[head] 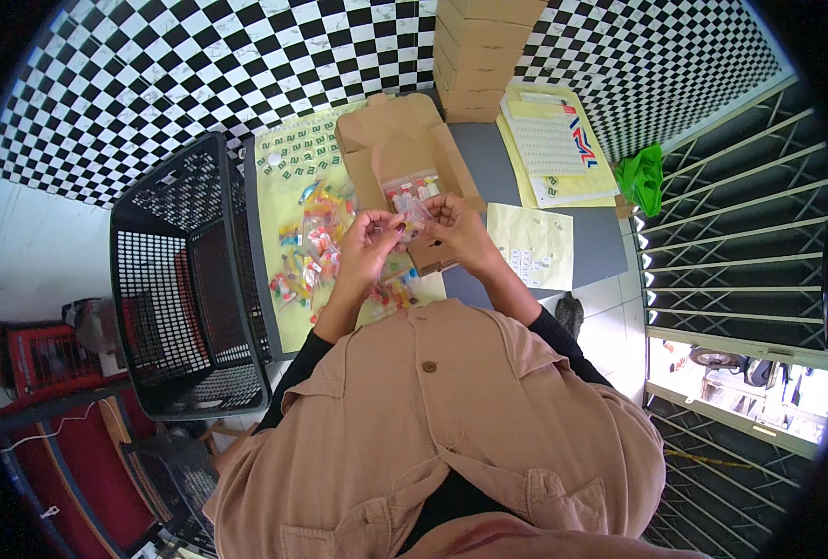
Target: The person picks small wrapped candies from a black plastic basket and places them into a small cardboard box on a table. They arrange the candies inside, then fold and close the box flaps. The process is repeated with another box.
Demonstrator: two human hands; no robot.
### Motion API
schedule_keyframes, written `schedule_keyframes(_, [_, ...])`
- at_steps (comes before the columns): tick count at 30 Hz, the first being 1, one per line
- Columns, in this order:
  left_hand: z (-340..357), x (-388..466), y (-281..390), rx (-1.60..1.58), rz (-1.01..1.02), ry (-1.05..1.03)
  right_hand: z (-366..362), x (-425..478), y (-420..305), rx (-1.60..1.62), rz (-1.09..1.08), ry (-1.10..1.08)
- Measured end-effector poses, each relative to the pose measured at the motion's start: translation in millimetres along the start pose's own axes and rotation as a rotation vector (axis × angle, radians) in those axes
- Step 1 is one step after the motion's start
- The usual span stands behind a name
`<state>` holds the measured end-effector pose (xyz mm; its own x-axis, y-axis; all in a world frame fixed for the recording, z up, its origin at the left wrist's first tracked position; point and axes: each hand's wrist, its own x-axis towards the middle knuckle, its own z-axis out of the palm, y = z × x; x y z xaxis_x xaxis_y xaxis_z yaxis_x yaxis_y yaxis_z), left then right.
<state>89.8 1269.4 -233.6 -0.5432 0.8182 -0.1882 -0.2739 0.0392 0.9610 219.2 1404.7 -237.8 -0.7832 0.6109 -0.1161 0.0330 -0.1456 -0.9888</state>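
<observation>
Both hands meet over the front of an open cardboard box [459, 168]. My left hand [372, 244] pinches one side of a small clear plastic bag [408, 204]. The fingertips of my right hand [456, 227] grip its other side. Red and white pieces show inside this bag; what they are is too small to tell. To the left of my left hand lies a pile of small clear bags [320, 244] with red, yellow, orange and blue contents. The pile rests on a yellow sheet [285, 209] with rows of green print. My hands partly hide the box's front flap.
Left of the grey table [470, 140] stands a black plastic crate [229, 279]. Stacked cardboard boxes [480, 63] rise at the back. On the right lie label sheets [547, 143], a yellow backing sheet [547, 237] with white labels, and a green plastic bag [642, 180] beside a folding metal gate [735, 244].
</observation>
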Motion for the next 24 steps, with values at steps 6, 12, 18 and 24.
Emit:
schedule_keyframes(6, [-3.1, 1.0, -1.1, 0.061, -0.003, -0.082, -8.7, 1.5, 3.5, -0.053, 0.054, 0.004])
schedule_keyframes(12, [-6.8, 6.2, -16.0, -0.060, 0.031, -0.008, -0.3, 4.5, -4.2, 0.141, 0.112, 0.022])
schedule_keyframes(18, [-4.1, 8.5, -22.0, -0.071, 0.073, -0.013, -1.1, 12.4, 14.3, 0.046, -0.008, -0.031])
schedule_keyframes(24, [-18.1, 13.7, -16.7, 0.198, 0.142, 0.101, -20.0, 50.0, -5.0, -0.377, -0.154, 0.155])
